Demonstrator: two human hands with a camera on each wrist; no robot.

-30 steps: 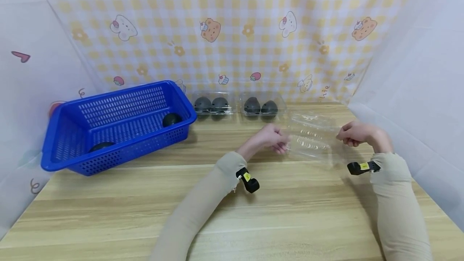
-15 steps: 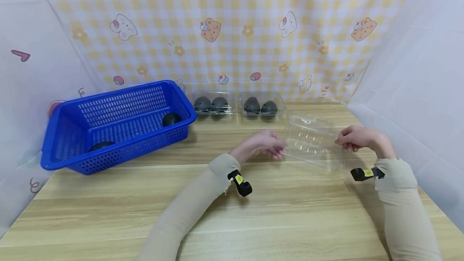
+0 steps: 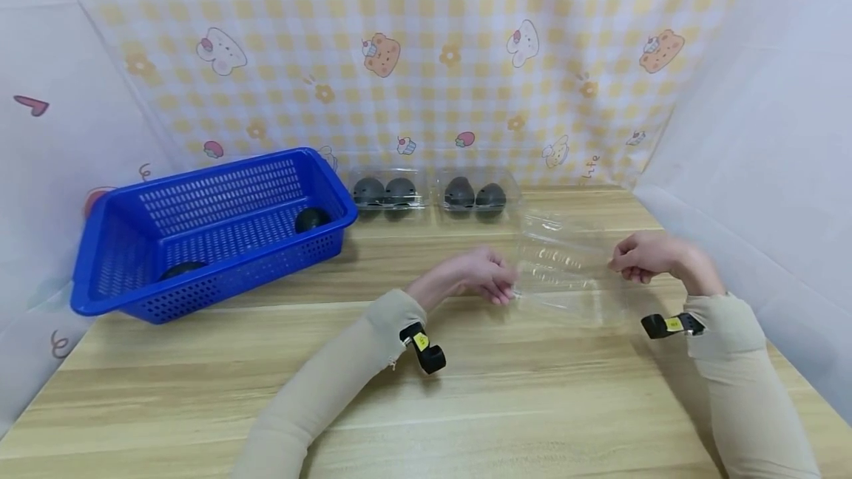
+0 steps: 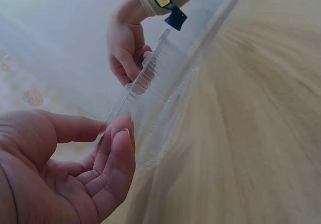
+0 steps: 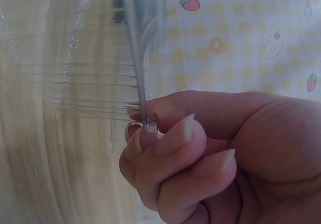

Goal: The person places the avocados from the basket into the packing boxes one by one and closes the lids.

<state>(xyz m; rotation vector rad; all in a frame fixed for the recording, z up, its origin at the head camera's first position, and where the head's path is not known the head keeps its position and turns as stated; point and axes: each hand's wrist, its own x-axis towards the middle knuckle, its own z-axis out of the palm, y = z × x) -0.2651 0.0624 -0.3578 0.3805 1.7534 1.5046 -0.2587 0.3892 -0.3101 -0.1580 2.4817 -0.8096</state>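
A clear plastic clamshell box is held low over the right part of the table, between my two hands. My left hand pinches its left edge between thumb and fingers. At the opposite edge, my right hand pinches the rim. The left wrist view shows the ribbed wall of the box running from one hand to the other. In the right wrist view, the thumb and curled fingers close on the plastic rim. No contents show in this box.
Two clear boxes, left and right, stand at the back, each with two dark avocados inside. A blue perforated basket with two dark avocados visible sits at the left. Patterned cloth hangs behind the wooden table.
Both hands and the clear box have come somewhat nearer the front of the table, the left hand also going left. The basket and the filled boxes have stayed in place.
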